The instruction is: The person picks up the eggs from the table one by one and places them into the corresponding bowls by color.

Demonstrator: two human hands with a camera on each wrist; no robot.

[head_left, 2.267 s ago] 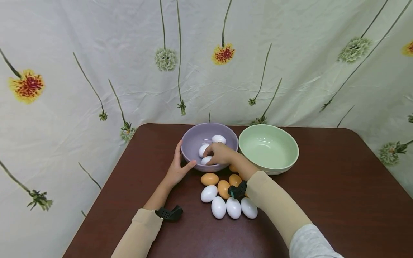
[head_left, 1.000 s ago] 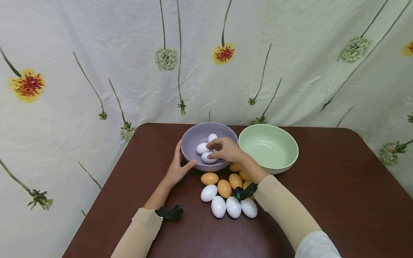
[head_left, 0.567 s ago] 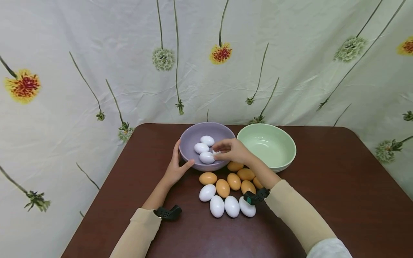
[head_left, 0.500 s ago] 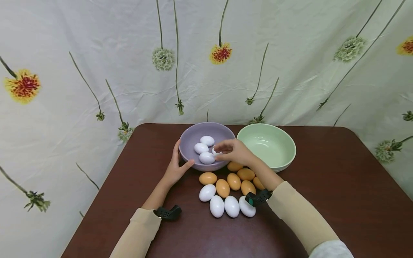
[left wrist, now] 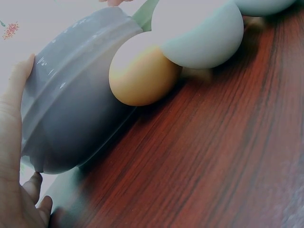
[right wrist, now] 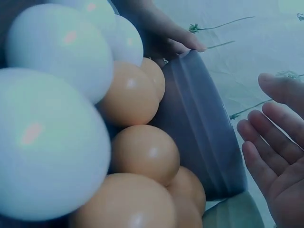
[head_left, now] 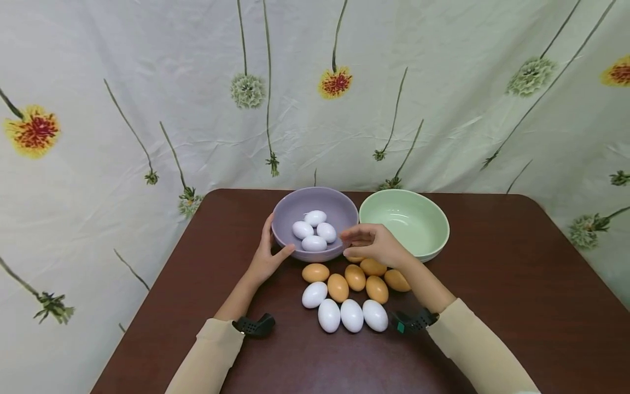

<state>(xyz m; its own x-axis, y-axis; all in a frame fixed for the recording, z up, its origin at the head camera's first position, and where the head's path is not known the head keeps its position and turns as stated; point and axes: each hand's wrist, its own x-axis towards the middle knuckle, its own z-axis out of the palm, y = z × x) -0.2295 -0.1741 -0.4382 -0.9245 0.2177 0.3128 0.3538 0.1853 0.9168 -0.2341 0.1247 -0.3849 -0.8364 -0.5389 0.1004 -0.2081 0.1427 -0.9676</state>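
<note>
My left hand holds the purple bowl by its left side, the thumb at the near rim and the fingers round the outer wall. Inside that bowl several white eggs lie close together. Over the bowl's right rim, my right hand is empty, fingers slightly bent and parted from the thumb. The right wrist view shows the palm of this right hand beside the bowl's wall with nothing in it. Seen from the left wrist, the left thumb and fingers span the bowl from rim to base.
A green bowl with nothing inside stands right of the purple one. In front of the bowls, several brown eggs and a row of white eggs lie on the dark wooden table. A floral cloth hangs behind.
My right hand has let go of a white egg inside the purple bowl and drawn back to the right, leaving the eggs there uncovered. The left hand has kept its hold.
</note>
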